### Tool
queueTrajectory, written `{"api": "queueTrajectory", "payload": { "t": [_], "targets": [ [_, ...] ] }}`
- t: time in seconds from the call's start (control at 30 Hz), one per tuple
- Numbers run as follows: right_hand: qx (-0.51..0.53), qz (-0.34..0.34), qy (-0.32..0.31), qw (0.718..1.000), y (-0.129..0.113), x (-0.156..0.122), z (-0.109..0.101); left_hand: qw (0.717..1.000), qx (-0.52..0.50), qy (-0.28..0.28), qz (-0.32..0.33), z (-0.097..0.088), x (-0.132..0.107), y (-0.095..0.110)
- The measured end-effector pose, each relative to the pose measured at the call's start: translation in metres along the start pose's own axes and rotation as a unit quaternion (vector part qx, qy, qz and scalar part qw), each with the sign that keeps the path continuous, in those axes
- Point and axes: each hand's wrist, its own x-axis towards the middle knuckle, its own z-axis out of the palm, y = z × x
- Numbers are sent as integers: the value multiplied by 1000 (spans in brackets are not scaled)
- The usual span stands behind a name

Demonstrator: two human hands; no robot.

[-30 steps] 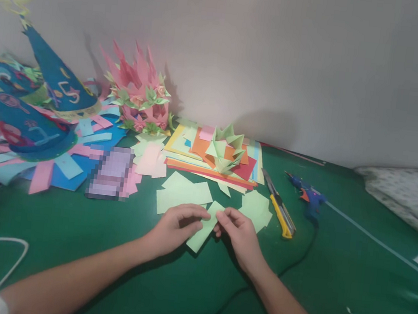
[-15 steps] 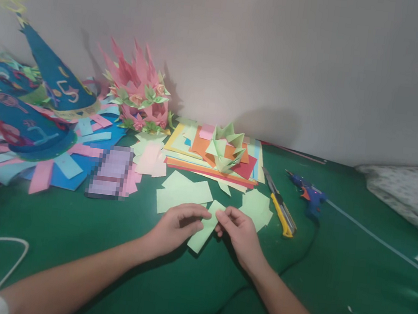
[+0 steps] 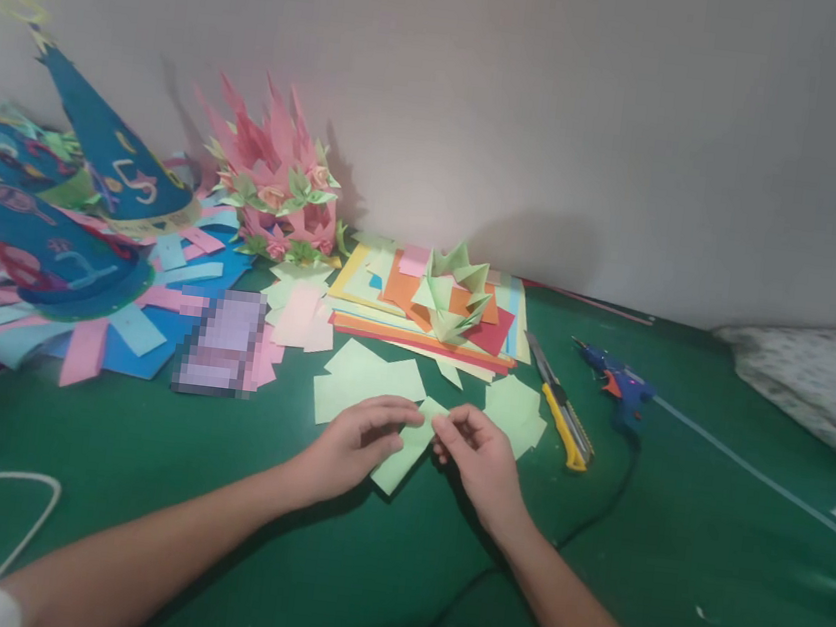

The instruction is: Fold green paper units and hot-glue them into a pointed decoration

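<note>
A folded strip of light green paper is held slanting between my two hands, over the green table. My left hand has its fingers along the strip's left side, with thumb and fingertips closed on it. Thumb and curled fingers of my right hand pinch the strip's upper right edge. Just beyond my hands lie loose light green paper pieces, and more green sheets are to the right. Behind them a folded green paper crown stands on a stack of coloured paper.
A yellow box cutter and a blue glue gun with a trailing cord lie at right. At left are blue cone hats, a pink paper crown, a blurred-out rectangular object and a white cable. A wall rises behind.
The lower end of the green strip has swung slightly left and up, together with my left hand. My right hand stays at nearly the same spot, still pinching.
</note>
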Motion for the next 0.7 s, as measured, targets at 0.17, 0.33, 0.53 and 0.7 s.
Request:
{"api": "queueTrajectory", "payload": {
  "t": [0.17, 0.33, 0.53, 0.7],
  "targets": [
    [-21, 2, -11, 1000, -2, 2, -3, 1000, 4, -1, -8, -1, 0, -1],
    [-22, 3, -12, 1000, -1, 2, -5, 1000, -5, -10, -7, 0, 0, -2],
    [-25, 5, -8, 1000, 1, 2, -4, 1000, -8, -17, -5, -1, 0, -1],
    [-30, 6, -5, 1000, 0, 3, -4, 1000, 1, -16, -4, -1, 0, -1]
  ]
}}
